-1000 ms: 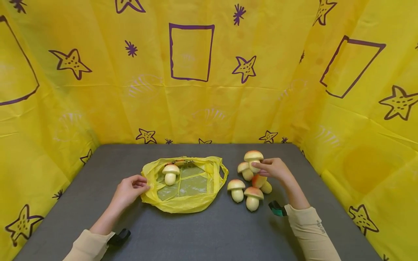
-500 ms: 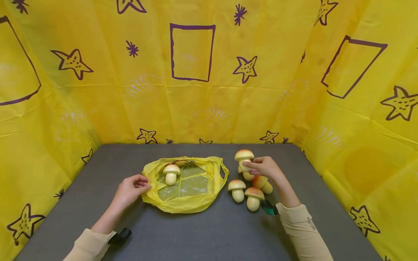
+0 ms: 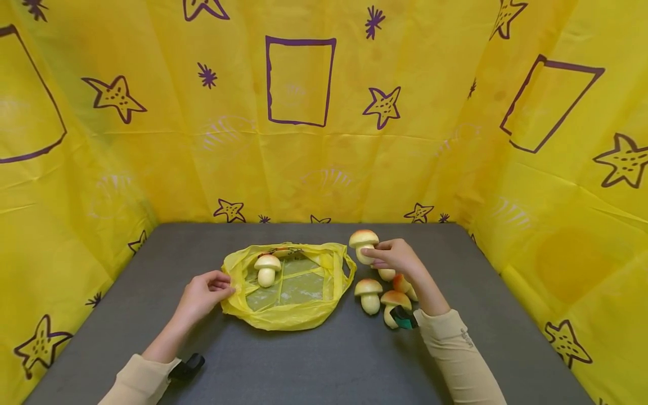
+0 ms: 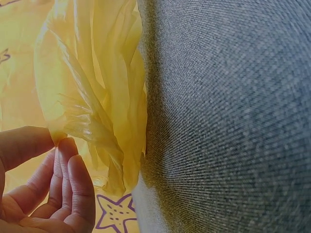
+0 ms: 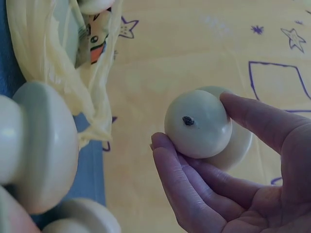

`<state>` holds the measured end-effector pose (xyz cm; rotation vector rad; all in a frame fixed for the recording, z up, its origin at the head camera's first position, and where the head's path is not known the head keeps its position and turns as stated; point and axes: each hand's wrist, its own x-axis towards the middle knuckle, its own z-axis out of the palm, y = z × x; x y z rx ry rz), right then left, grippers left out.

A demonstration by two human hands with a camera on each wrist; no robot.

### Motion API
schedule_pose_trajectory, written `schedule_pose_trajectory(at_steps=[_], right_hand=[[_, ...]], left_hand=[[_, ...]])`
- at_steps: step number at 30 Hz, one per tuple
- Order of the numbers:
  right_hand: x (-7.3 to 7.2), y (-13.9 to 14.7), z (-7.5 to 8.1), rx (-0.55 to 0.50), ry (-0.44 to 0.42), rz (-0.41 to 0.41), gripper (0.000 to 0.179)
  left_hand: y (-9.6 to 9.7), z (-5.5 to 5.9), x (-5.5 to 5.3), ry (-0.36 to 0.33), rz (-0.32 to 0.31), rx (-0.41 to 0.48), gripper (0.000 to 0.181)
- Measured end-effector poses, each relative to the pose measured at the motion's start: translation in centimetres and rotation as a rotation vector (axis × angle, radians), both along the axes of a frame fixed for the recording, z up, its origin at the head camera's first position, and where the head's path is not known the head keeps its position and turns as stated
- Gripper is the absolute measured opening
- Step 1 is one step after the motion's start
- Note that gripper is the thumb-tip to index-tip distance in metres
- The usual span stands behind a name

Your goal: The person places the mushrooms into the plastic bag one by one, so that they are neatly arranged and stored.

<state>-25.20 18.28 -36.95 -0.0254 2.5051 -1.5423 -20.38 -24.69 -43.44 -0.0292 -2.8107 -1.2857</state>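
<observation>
A toy mushroom (image 3: 363, 238) is held by its stem between the thumb and fingers of the right hand (image 3: 401, 257), just beyond the right end of the yellow plastic bag (image 3: 283, 320). Over the last second it has been carried leftward from above the loose mushrooms, so the gap to the bag has been narrowed; it has not yet been brought over the bag's opening. The bag's left rim is pinched between thumb and fingertip by the left hand (image 3: 205, 295), which has been kept in place there.

The bag's mouth is spread open and faces upward. One mushroom (image 3: 266, 270) is contained in it, near the left end of the opening, and dark printing (image 3: 283, 251) can be seen along its far inner side. To the right of the bag, four more are left on the grey table (image 3: 283, 371): a near-left one (image 3: 368, 296), a nearest one (image 3: 395, 298) partly covered by the right wrist strap (image 3: 403, 318), a reddish-capped one (image 3: 403, 283), and a far one (image 3: 387, 274) mostly hidden by the hand.
</observation>
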Motion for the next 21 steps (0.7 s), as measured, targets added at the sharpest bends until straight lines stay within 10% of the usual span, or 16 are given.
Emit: schedule_pose_trajectory(at_steps=[21], right_hand=[[-0.9, -4.4, 0.1, -0.014, -0.041, 0.051, 0.052]], left_hand=[[-0.1, -0.3, -0.1, 0.036, -0.009, -0.006, 0.023]])
